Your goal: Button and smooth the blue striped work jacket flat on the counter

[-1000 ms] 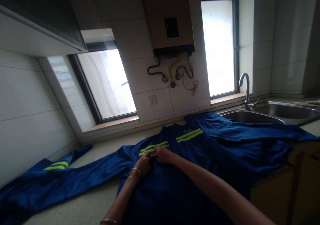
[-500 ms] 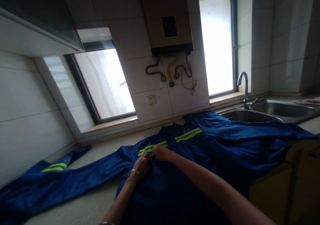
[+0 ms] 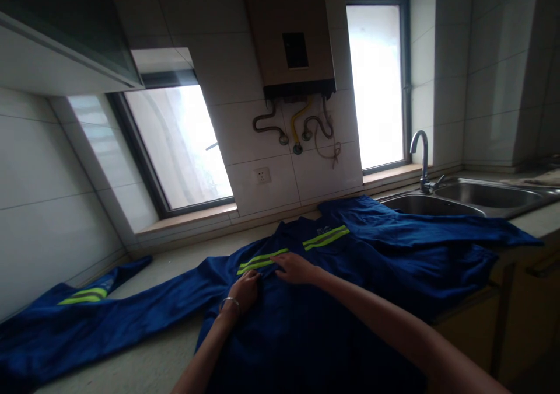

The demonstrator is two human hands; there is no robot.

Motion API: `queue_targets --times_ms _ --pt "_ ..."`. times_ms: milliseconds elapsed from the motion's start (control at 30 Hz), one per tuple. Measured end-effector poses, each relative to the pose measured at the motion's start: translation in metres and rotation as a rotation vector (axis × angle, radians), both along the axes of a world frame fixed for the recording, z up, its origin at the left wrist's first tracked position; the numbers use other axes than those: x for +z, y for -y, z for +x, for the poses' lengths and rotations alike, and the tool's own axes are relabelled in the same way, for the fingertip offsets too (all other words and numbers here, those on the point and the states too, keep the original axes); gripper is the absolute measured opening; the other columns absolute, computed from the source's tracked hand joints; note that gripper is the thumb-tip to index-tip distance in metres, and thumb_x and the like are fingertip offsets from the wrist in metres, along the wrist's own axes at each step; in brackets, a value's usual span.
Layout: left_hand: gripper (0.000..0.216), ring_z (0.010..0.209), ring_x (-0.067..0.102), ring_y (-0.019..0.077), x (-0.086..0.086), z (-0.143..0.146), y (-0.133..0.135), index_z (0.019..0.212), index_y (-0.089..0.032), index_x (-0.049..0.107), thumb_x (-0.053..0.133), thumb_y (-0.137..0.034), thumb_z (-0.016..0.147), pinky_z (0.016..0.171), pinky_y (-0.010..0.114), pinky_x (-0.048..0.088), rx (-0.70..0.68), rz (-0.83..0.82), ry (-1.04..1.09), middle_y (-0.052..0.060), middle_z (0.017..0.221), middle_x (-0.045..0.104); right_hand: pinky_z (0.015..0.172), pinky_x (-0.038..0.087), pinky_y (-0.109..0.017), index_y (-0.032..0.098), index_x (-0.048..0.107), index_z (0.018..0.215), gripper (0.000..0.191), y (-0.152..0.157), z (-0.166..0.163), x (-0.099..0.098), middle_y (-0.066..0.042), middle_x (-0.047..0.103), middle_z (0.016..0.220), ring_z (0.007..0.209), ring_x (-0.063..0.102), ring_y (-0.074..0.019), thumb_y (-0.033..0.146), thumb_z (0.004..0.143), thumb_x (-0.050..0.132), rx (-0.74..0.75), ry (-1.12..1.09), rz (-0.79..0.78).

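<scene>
— Where does the dark blue cloth work jacket with the yellow-green reflective stripes (image 3: 284,335) lie?
— Spread flat, front up, on the pale stone countertop (image 3: 175,260), collar towards the tiled wall. One long sleeve (image 3: 87,324) runs off to the left along the counter; the other side drapes to the right, up to the rim of the steel double sink (image 3: 481,198)

— And the hands?
— Both rest on the chest of the jacket, close to each other but apart. The left hand (image 3: 245,289), with a thin silver bangle (image 3: 228,302) at the wrist, sits just under the left stripe (image 3: 258,261). Its fingers are bent down onto the cloth; whether they pinch the fabric I cannot tell

— The right hand (image 3: 295,267)?
— It lies palm down, fingers stretched out and held together, pointing left, flat on the cloth between the two stripes

— What else is about?
— A curved chrome tap (image 3: 422,152) behind the sink, a box-shaped water heater (image 3: 293,32) on the wall with hoses below it, a white wall socket (image 3: 261,175), and a bright window (image 3: 179,149) on the left
</scene>
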State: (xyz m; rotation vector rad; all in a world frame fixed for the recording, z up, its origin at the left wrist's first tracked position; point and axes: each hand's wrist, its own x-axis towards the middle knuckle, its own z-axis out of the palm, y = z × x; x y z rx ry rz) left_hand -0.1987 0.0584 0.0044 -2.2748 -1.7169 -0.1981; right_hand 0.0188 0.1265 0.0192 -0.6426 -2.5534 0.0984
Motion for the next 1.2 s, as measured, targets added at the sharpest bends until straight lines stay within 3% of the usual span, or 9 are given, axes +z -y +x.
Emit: queue_targets --times_ms 133,233,300,367,500,700,1200 --pt "0.043 0.103 0.061 0.0199 0.001 -0.001 0.001 0.112 -0.013 0.065 0.034 -0.008 0.082 0.095 0.034 0.046 0.061 0.002 0.034 0.012 0.115 0.065 0.103 0.017 -0.061 0.025 0.039 0.14 0.056 -0.025 0.059 0.018 -0.014 0.036 0.143 0.13 0.029 -0.0382 0.047 0.089 0.041 -0.376 0.086 -0.075" --pt "0.046 0.124 0.045 0.0261 0.004 0.005 0.001 0.124 -0.012 0.056 0.035 -0.014 0.084 0.108 0.043 0.032 0.085 0.083 0.021 0.014 0.132 0.053 0.102 0.007 -0.065 0.029 0.033 0.143 0.064 -0.042 0.093 0.012 -0.013 0.023 0.15 0.134 0.018 -0.0437 0.062 0.087 0.033 -0.561 0.155 -0.216" --pt "0.052 0.137 0.024 0.0317 0.004 0.009 -0.001 0.138 -0.014 0.041 0.036 -0.022 0.086 0.112 0.053 0.018 0.135 0.156 0.019 0.013 0.145 0.038 0.101 0.004 -0.066 0.033 0.029 0.144 0.071 -0.047 0.102 0.0 -0.011 0.02 0.152 0.134 0.015 -0.0446 0.071 0.084 0.027 -0.558 0.209 -0.309" --pt "0.056 0.14 0.01 0.0366 0.002 0.012 -0.006 0.143 -0.021 0.03 0.034 -0.033 0.089 0.108 0.064 0.013 0.224 0.128 0.059 0.01 0.151 0.026 0.101 0.001 -0.067 0.036 0.028 0.143 0.075 -0.05 0.103 -0.012 -0.009 0.019 0.152 0.135 0.013 -0.0446 0.077 0.081 0.023 -0.536 0.244 -0.349" --pt "0.055 0.138 0.005 0.043 -0.005 0.007 -0.018 0.143 -0.034 0.026 0.022 -0.051 0.091 0.095 0.076 0.018 0.374 -0.187 0.19 0.006 0.155 0.014 0.101 0.0 -0.066 0.037 0.03 0.142 0.077 -0.054 0.099 -0.021 -0.009 0.018 0.152 0.135 0.014 -0.0437 0.08 0.078 0.022 -0.547 0.232 -0.319" --pt "0.071 0.137 0.005 0.0457 -0.008 -0.005 -0.038 0.144 -0.033 0.022 0.021 -0.069 0.083 0.092 0.079 0.014 0.369 -0.297 0.186 0.01 0.155 0.012 0.102 0.004 -0.065 0.04 0.032 0.141 0.074 -0.069 0.097 -0.016 -0.006 0.02 0.152 0.134 0.018 -0.0423 0.079 0.078 0.025 -0.537 0.232 -0.314" --pt "0.07 0.138 0.005 0.0442 -0.011 -0.029 -0.097 0.144 -0.034 0.021 0.022 -0.069 0.083 0.094 0.078 0.013 0.361 -0.297 0.183 0.008 0.155 0.01 0.103 0.009 -0.064 0.042 0.036 0.138 0.072 -0.131 0.08 -0.02 -0.005 0.025 0.15 0.133 0.021 -0.0418 0.079 0.077 0.03 -0.543 0.235 -0.296"
